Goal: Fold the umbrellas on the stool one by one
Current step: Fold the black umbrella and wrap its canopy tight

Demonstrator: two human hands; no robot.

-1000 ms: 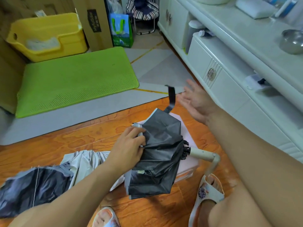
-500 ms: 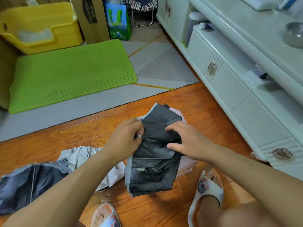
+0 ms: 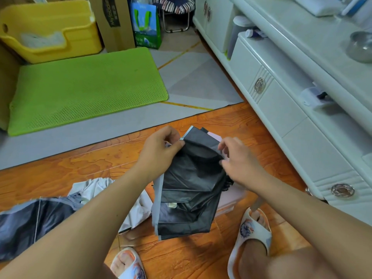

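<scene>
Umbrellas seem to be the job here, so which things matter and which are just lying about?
Job:
black umbrella, pinched by left hand and right hand
second umbrella on the floor
pale stool underneath

Lying about:
green mat
yellow bin
cardboard box
metal bowl

You have only one view, from the camera on your head. It faces forward and down, close above your left hand (image 3: 161, 150) and right hand (image 3: 239, 164); the green mat (image 3: 84, 87) lies at 11 o'clock.
</scene>
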